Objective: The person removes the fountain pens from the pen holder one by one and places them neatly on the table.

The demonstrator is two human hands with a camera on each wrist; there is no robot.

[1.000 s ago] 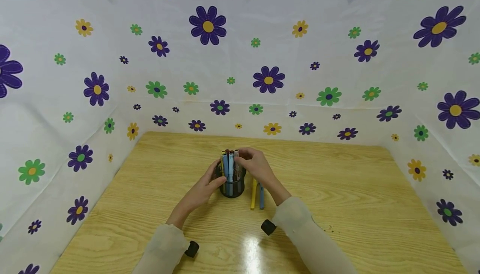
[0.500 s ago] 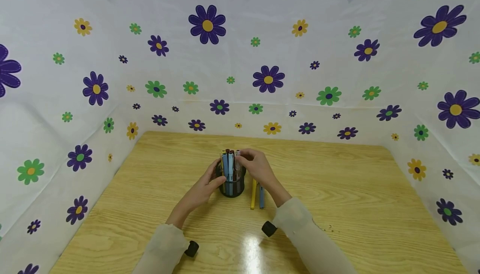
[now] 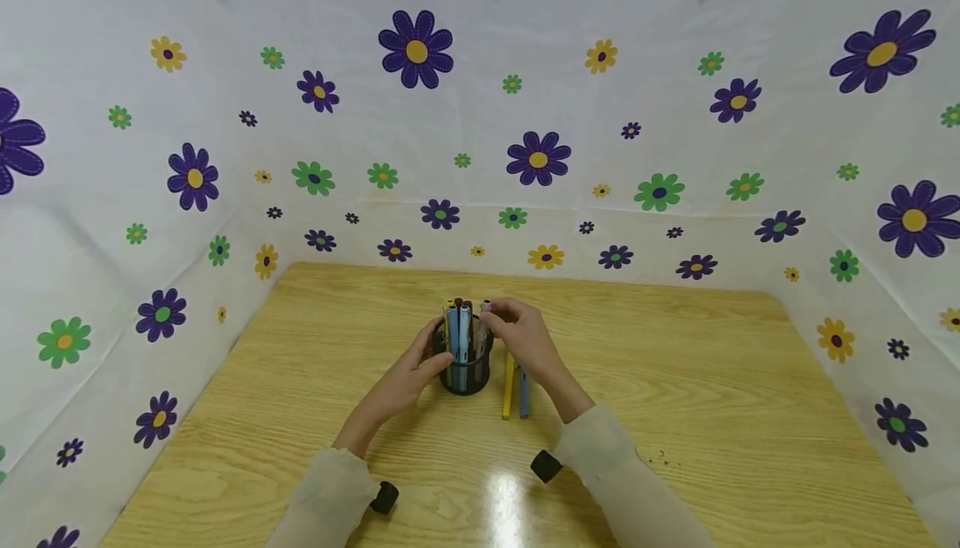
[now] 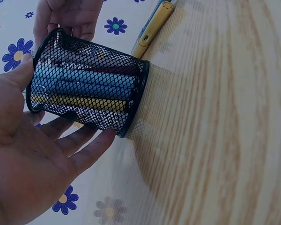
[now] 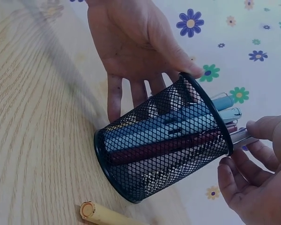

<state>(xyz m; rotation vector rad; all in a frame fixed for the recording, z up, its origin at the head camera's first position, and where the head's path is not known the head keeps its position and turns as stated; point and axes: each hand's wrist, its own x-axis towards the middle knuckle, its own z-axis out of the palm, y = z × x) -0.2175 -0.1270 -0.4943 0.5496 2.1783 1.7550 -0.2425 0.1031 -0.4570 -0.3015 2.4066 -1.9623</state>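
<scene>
- From where I stand, the left hand (image 3: 407, 373) is furthest left, fingers spread behind the cup and thumb across its near side, holding it steady; that sleeve is pale, loose cloth.
- Next comes the mesh cup (image 4: 91, 86), upright on the table (image 3: 675, 365), between the two hands: a black wire cylinder of diamond-shaped openings, with smooth, thicker rings at rim and base.
- Inside, blue pens (image 3: 454, 331), a yellow one (image 4: 79, 102) and a dark red one (image 5: 164, 149) stand upright, smooth and probably plastic.
- At the cup's right edge is the silver-grey pen (image 5: 242, 138), its top above the rim and its long axis near upright, leaning slightly right. It sits in the right hand's fingertips, so that hand is much the nearer; the left has only the cup.
- Just right of the cup, a yellow pen (image 3: 508, 390) and a blue pen (image 3: 524, 394) lie side by side on the wood grain, pointing away from the person, slim and straight.
- Over their far ends is the right hand (image 3: 527, 341), thumb and fingers pinching the silver-grey pen.
</scene>
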